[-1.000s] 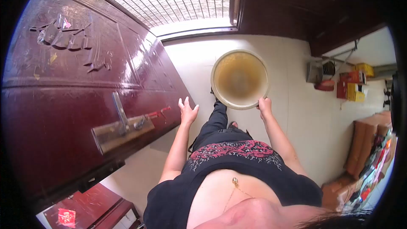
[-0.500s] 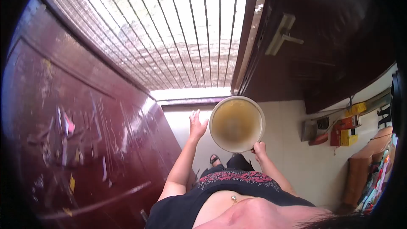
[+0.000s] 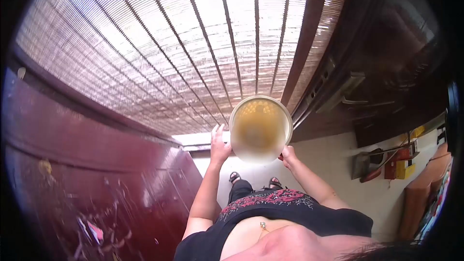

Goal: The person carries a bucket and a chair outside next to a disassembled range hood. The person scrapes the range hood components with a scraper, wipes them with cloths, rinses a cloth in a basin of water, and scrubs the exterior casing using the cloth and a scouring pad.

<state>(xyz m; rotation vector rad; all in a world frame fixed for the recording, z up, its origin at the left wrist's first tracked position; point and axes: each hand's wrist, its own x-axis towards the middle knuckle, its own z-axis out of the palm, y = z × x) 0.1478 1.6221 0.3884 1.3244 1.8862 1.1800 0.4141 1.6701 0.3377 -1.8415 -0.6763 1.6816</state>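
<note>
Round, pale-rimmed basin (image 3: 260,128) with yellowish inside, edge clenched in right hand (image 3: 288,157), has been carried closer to dark-barred mesh door (image 3: 193,63), so approach seems nearly complete, left hand (image 3: 220,149) held spread beside basin, contact unclear.

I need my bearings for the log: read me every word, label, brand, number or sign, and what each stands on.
No text can be read.
Door: its pink scrap is too blurred to read.
Yellow box and red box: too small to read.
Shirt: pattern, no legible letters.
Basin: no lettering visible.
</note>
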